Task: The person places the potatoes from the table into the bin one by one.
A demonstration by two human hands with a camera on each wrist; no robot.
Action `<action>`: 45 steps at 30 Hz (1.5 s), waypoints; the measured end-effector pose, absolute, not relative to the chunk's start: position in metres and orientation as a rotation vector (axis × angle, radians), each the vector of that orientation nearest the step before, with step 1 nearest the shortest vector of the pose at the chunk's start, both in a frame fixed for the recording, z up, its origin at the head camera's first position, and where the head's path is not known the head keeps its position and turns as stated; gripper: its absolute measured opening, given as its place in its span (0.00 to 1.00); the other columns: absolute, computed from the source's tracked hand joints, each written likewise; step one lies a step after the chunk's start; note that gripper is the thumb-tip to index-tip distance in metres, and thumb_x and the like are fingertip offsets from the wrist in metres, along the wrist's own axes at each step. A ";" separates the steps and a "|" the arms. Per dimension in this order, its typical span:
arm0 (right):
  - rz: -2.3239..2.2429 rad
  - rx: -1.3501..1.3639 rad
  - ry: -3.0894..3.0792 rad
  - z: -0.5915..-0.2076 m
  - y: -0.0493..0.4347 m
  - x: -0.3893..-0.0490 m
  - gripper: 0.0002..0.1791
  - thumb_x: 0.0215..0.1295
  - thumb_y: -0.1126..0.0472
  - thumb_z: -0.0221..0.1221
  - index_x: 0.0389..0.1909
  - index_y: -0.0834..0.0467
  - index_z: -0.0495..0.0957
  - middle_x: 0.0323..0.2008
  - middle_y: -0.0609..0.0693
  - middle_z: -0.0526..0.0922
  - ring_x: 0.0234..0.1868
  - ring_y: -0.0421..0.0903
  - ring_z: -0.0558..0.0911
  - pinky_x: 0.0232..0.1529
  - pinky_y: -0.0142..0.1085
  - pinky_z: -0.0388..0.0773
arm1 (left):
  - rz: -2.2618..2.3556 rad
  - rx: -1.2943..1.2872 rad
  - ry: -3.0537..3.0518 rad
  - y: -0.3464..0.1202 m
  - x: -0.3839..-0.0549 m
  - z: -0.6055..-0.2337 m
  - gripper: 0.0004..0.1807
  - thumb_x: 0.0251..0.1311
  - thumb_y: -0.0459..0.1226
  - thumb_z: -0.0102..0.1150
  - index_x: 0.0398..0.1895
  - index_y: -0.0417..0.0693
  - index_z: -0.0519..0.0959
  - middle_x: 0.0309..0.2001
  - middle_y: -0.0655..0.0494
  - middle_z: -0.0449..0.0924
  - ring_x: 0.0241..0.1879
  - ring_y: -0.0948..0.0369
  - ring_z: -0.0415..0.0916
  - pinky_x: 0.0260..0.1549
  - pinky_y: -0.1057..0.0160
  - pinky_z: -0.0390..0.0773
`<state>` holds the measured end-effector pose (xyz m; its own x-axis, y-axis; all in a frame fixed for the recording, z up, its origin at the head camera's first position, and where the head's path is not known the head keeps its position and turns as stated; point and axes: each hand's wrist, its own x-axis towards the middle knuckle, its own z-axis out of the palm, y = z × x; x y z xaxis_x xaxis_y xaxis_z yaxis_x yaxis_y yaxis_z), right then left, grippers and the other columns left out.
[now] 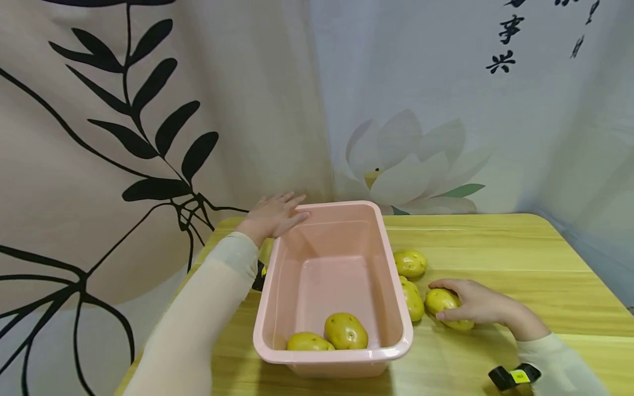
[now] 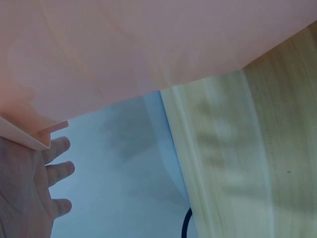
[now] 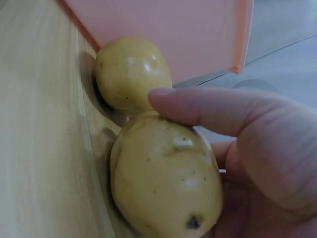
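A pink plastic basin (image 1: 334, 283) stands on the wooden table, with two yellow potatoes lying at its near end, a rounder potato (image 1: 345, 331) and a partly hidden potato (image 1: 308, 342). My left hand (image 1: 274, 218) rests on the basin's far left corner, its fingers extended past the rim. Right of the basin, my right hand (image 1: 477, 303) grips a potato (image 3: 166, 178) between thumb and fingers, low at the tabletop. Just beyond it another potato (image 3: 131, 74) sits beside the basin wall. Farther back lies one more potato (image 1: 410, 263).
The wooden table (image 1: 495, 247) extends to the right of the basin. Behind it hangs a printed curtain (image 1: 267, 110). A black strap device (image 1: 515, 377) with a yellow label is on the right wrist.
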<state>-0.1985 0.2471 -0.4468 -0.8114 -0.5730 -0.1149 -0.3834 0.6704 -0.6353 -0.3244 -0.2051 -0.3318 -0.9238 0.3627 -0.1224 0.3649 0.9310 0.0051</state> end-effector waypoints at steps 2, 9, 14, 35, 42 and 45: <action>-0.877 -0.743 2.577 -0.445 0.246 -0.198 0.38 0.56 0.45 0.67 0.62 0.63 0.70 0.55 0.53 0.76 0.51 0.48 0.74 0.51 0.43 0.73 | -0.029 0.559 2.968 -0.205 -0.326 -0.332 0.39 0.66 0.68 0.22 0.77 0.65 0.45 0.77 0.51 0.41 0.75 0.48 0.38 0.67 0.37 0.37; -0.844 -0.748 2.606 -0.440 0.242 -0.196 0.40 0.54 0.45 0.69 0.62 0.64 0.70 0.56 0.57 0.76 0.54 0.53 0.74 0.53 0.50 0.72 | -0.026 0.559 2.964 -0.204 -0.329 -0.332 0.39 0.67 0.67 0.23 0.77 0.65 0.44 0.77 0.51 0.41 0.75 0.47 0.38 0.67 0.37 0.36; -0.771 -0.739 2.656 -0.439 0.240 -0.195 0.44 0.49 0.45 0.71 0.61 0.67 0.70 0.57 0.61 0.75 0.56 0.58 0.74 0.55 0.56 0.70 | -0.016 0.556 2.964 -0.203 -0.328 -0.331 0.40 0.66 0.68 0.22 0.77 0.64 0.44 0.77 0.51 0.41 0.75 0.47 0.38 0.67 0.37 0.36; -0.800 -0.798 2.740 -0.441 0.242 -0.196 0.35 0.50 0.52 0.71 0.59 0.60 0.74 0.53 0.50 0.78 0.50 0.46 0.76 0.49 0.44 0.74 | -0.010 0.558 2.969 -0.206 -0.327 -0.333 0.39 0.66 0.68 0.22 0.77 0.65 0.45 0.76 0.51 0.42 0.75 0.49 0.38 0.67 0.37 0.38; -0.845 -0.803 2.729 -0.440 0.242 -0.195 0.33 0.49 0.53 0.72 0.56 0.58 0.73 0.49 0.45 0.78 0.44 0.41 0.76 0.43 0.36 0.74 | 0.016 0.551 2.971 -0.206 -0.327 -0.333 0.40 0.66 0.68 0.23 0.77 0.65 0.46 0.76 0.52 0.43 0.75 0.49 0.39 0.67 0.37 0.38; -0.856 -0.800 2.729 -0.439 0.242 -0.195 0.32 0.49 0.54 0.72 0.56 0.57 0.73 0.47 0.44 0.78 0.42 0.41 0.75 0.42 0.36 0.74 | 0.008 0.547 2.968 -0.207 -0.326 -0.333 0.40 0.65 0.69 0.22 0.77 0.65 0.46 0.76 0.51 0.43 0.75 0.48 0.38 0.67 0.37 0.37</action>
